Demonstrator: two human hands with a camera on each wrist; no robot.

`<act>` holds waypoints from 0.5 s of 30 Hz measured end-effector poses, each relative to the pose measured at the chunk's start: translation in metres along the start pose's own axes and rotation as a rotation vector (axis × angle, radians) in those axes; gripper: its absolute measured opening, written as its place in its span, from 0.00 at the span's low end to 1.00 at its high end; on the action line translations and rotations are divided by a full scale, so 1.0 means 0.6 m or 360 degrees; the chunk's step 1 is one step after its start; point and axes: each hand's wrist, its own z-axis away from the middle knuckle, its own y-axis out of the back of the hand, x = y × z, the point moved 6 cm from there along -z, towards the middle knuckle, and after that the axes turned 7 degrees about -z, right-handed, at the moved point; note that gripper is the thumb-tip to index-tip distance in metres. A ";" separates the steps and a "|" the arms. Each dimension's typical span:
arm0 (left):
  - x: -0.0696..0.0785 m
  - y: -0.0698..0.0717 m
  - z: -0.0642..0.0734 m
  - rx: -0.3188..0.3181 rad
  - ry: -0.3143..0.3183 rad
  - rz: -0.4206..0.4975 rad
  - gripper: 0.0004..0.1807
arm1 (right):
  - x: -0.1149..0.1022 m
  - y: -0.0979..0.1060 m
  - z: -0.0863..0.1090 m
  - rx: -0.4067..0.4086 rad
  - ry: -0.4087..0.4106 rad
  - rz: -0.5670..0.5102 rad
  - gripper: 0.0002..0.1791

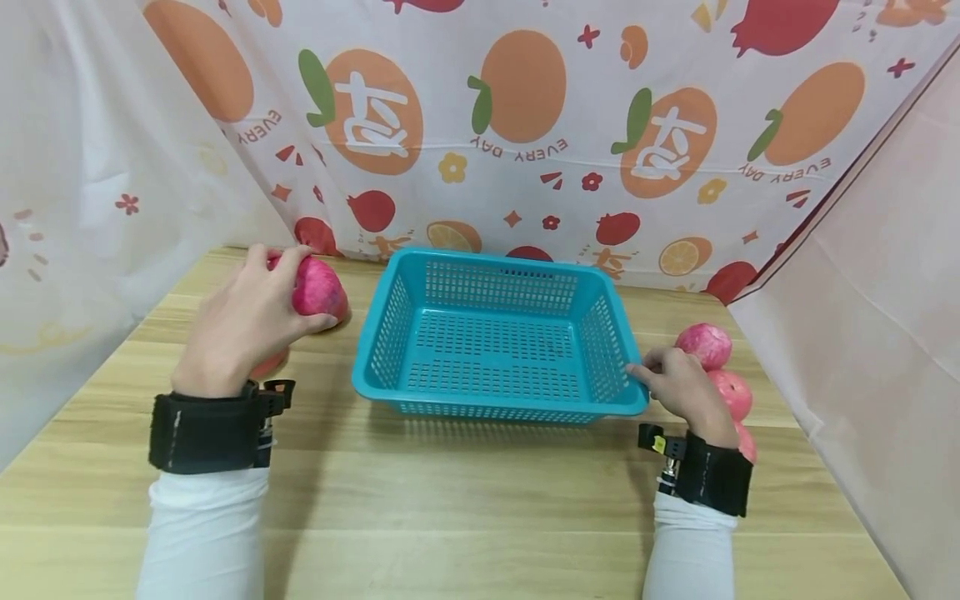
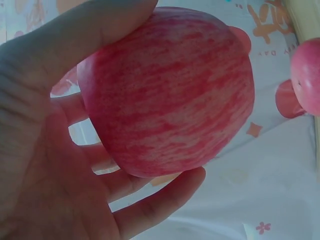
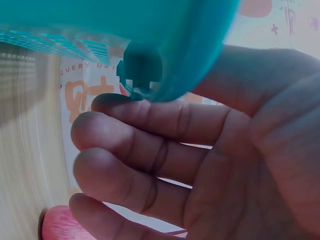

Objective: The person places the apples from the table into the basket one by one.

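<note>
My left hand [image 1: 243, 312] grips a red-pink apple [image 1: 317, 285] at the left of the table, thumb on one side and fingers on the other. The streaked skin of this apple [image 2: 170, 95] fills the middle of the left wrist view. Another apple [image 1: 272, 364] lies partly hidden beneath that hand. A blue plastic basket [image 1: 491, 408] with nothing in it stands mid-table. At its front right corner my right hand [image 1: 684, 387] pinches the rim [image 3: 200, 55], thumb over it and fingers curled below.
Beside the right hand, several apples [image 1: 731, 393] lie in a row, partly covered by the wrist. A fruit-print cloth [image 1: 465, 192] hangs behind the wooden table [image 1: 450, 517], with pale cloth [image 1: 855, 333] along the right side.
</note>
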 end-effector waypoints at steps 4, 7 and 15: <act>0.012 0.001 -0.007 -0.0015 -0.0007 -0.0008 0.50 | 0.003 -0.001 0.001 -0.0001 -0.0003 -0.0008 0.18; 0.020 0.003 -0.010 -0.0011 -0.0016 -0.0011 0.50 | 0.003 -0.002 0.001 0.0003 -0.0002 -0.0012 0.18; 0.039 0.005 -0.012 0.0051 -0.0069 -0.0022 0.47 | 0.001 -0.002 0.002 0.0018 0.0026 -0.0029 0.18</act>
